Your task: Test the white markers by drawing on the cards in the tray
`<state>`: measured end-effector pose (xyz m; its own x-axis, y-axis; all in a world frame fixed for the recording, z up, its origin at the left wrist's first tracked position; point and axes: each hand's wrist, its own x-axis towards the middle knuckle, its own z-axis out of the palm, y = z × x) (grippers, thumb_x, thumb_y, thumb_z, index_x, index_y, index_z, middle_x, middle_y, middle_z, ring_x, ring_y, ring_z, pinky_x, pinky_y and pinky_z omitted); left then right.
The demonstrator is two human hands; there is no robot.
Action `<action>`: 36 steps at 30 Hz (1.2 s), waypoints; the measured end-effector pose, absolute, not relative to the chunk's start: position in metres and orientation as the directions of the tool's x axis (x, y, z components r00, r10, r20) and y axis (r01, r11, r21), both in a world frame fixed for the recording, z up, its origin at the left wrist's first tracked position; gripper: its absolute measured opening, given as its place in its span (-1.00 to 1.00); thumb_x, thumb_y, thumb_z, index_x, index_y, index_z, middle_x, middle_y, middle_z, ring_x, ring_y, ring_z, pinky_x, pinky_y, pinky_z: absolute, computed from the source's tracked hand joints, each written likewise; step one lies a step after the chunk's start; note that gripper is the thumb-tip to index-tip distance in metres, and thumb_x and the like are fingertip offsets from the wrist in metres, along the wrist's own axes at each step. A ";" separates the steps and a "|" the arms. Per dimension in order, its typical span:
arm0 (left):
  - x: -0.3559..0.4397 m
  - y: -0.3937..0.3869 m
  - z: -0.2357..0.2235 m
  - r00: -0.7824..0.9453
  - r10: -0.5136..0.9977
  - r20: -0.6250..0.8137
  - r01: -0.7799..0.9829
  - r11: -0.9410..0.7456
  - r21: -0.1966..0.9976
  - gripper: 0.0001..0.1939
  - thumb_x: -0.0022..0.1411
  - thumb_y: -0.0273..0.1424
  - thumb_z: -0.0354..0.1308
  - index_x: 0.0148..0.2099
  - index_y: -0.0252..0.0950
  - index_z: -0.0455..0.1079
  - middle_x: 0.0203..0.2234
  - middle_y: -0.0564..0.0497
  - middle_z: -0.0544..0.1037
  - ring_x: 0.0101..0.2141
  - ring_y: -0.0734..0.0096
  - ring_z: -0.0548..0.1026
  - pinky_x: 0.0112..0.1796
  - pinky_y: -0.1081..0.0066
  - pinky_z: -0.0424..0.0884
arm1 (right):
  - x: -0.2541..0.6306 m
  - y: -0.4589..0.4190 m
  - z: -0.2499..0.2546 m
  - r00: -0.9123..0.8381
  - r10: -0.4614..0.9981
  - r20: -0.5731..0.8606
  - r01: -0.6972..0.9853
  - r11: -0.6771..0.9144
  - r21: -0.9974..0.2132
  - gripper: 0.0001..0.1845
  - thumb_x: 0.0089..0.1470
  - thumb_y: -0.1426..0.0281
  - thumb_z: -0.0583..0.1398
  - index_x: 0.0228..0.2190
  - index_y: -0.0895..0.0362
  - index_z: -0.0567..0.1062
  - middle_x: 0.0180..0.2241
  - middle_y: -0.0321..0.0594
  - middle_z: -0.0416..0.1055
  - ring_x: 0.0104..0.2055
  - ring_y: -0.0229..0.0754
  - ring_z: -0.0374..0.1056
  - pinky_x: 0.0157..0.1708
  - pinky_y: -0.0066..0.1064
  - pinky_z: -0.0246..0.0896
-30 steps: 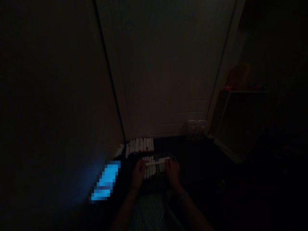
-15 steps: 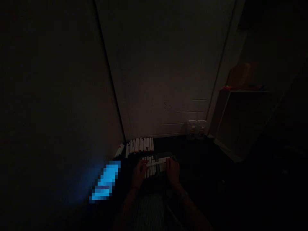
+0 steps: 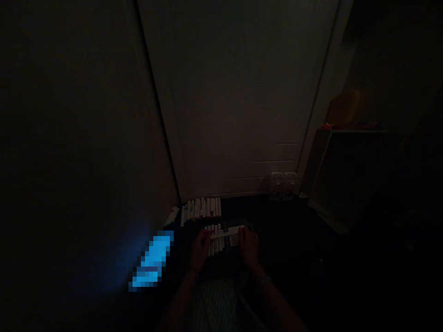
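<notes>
A white marker (image 3: pixel 224 234) lies level between my hands. My left hand (image 3: pixel 200 249) pinches its left end, and my right hand (image 3: pixel 248 243) grips the right end. Beneath it sits an open clear case (image 3: pixel 226 251) in two halves. Several white markers (image 3: pixel 216 244) lie side by side in the left half. A pale card or insert (image 3: pixel 234 239) shows in the right half, partly covered by my right hand. Dim light hides the fine detail of the fingers.
Behind the case, a row of white markers (image 3: pixel 200 208) with coloured ends lies near the wall, with a few more markers (image 3: pixel 171 215) to its left. A glowing blue screen (image 3: pixel 152 260) is at the left. Two clear containers (image 3: pixel 283 186) stand by a low cabinet (image 3: pixel 346 170).
The picture has become slightly darker. Both hands and the marker keep almost the same position.
</notes>
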<state>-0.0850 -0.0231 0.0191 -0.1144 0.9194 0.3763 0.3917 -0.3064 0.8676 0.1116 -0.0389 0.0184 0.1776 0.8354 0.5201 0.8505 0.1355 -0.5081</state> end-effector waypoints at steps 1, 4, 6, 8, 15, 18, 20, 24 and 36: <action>-0.085 -0.023 0.019 -0.113 0.922 0.370 0.391 -0.301 0.870 -0.70 0.09 -0.22 -0.01 -0.20 -0.27 0.34 -0.25 -0.05 0.52 -0.21 0.31 0.47 -0.16 0.33 0.36 | 0.111 -0.039 0.019 0.175 0.837 0.519 0.851 0.137 -0.507 -0.63 0.24 0.34 -0.13 -0.28 0.14 0.43 -0.31 -0.14 0.46 -0.22 -0.21 0.33 -0.15 -0.41 -0.05; -0.083 -0.024 0.020 -0.102 0.928 0.359 0.389 -0.295 0.873 -0.69 0.06 -0.20 0.03 -0.20 -0.27 0.34 -0.27 -0.04 0.53 -0.24 0.31 0.48 -0.20 0.35 0.38 | 0.111 -0.038 0.018 0.179 0.841 0.511 0.844 0.136 -0.519 -0.63 0.24 0.33 -0.13 -0.30 0.14 0.43 -0.31 -0.15 0.46 -0.23 -0.21 0.33 -0.16 -0.41 -0.05; -0.083 -0.024 0.020 -0.097 0.931 0.353 0.393 -0.290 0.873 -0.68 0.05 -0.18 0.04 -0.21 -0.26 0.35 -0.30 -0.03 0.53 -0.28 0.32 0.49 -0.24 0.36 0.39 | 0.111 -0.038 0.018 0.188 0.840 0.509 0.836 0.136 -0.532 -0.63 0.24 0.33 -0.13 -0.32 0.13 0.43 -0.32 -0.16 0.46 -0.24 -0.21 0.33 -0.17 -0.41 -0.05; -0.082 -0.024 0.021 -0.099 0.932 0.348 0.400 -0.283 0.872 -0.67 0.06 -0.17 0.03 -0.20 -0.26 0.35 -0.32 -0.02 0.53 -0.30 0.33 0.48 -0.25 0.37 0.39 | 0.111 -0.038 0.017 0.186 0.838 0.513 0.831 0.145 -0.538 -0.64 0.24 0.33 -0.12 -0.33 0.13 0.43 -0.34 -0.18 0.46 -0.23 -0.21 0.33 -0.17 -0.42 -0.05; -0.080 -0.029 0.028 -0.103 0.917 0.384 0.484 -0.291 0.825 -0.66 0.04 -0.13 0.05 -0.25 -0.27 0.37 -0.47 0.05 0.49 -0.46 0.43 0.42 -0.40 0.46 0.33 | 0.111 -0.039 0.018 0.176 0.828 0.532 0.837 0.158 -0.523 -0.66 0.24 0.34 -0.12 -0.27 0.13 0.41 -0.31 -0.17 0.45 -0.22 -0.21 0.33 -0.17 -0.42 -0.06; -0.078 -0.034 0.035 -0.103 0.921 0.377 0.519 -0.273 0.810 -0.65 0.03 -0.10 0.04 -0.29 -0.26 0.40 -0.55 0.09 0.45 -0.51 0.45 0.38 -0.45 0.49 0.30 | 0.111 -0.039 0.018 0.180 0.828 0.531 0.834 0.158 -0.529 -0.66 0.24 0.34 -0.12 -0.27 0.13 0.41 -0.32 -0.19 0.45 -0.22 -0.21 0.33 -0.17 -0.42 -0.06; -0.076 -0.037 0.040 -0.123 0.920 0.373 0.511 -0.264 0.818 -0.64 0.03 -0.09 0.03 -0.31 -0.26 0.41 -0.56 0.08 0.46 -0.49 0.43 0.39 -0.44 0.48 0.31 | 0.112 -0.039 0.019 0.180 0.831 0.527 0.830 0.159 -0.534 -0.66 0.24 0.34 -0.12 -0.27 0.12 0.41 -0.33 -0.19 0.45 -0.23 -0.21 0.33 -0.18 -0.43 -0.05; -0.075 -0.038 0.042 -0.133 0.926 0.353 0.484 -0.250 0.839 -0.62 0.04 -0.07 0.01 -0.29 -0.26 0.42 -0.50 0.05 0.50 -0.42 0.38 0.43 -0.38 0.45 0.34 | 0.111 -0.039 0.018 0.172 0.831 0.529 0.829 0.168 -0.533 -0.66 0.24 0.36 -0.12 -0.28 0.12 0.42 -0.32 -0.19 0.46 -0.23 -0.22 0.33 -0.17 -0.44 -0.05; -0.081 -0.026 0.024 -0.123 0.927 0.355 0.435 -0.271 0.859 -0.60 0.03 -0.09 0.04 -0.22 -0.28 0.42 -0.30 -0.04 0.54 -0.26 0.27 0.47 -0.19 0.33 0.37 | 0.111 -0.039 0.018 0.168 0.834 0.526 0.837 0.161 -0.523 -0.66 0.23 0.35 -0.12 -0.27 0.12 0.42 -0.30 -0.18 0.45 -0.22 -0.22 0.34 -0.17 -0.43 -0.06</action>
<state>-0.0811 -0.0260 0.0244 -0.1226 0.9268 0.3551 0.4350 -0.2714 0.8586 0.1113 -0.0390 0.0178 0.1679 0.8338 0.5258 0.8371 0.1611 -0.5229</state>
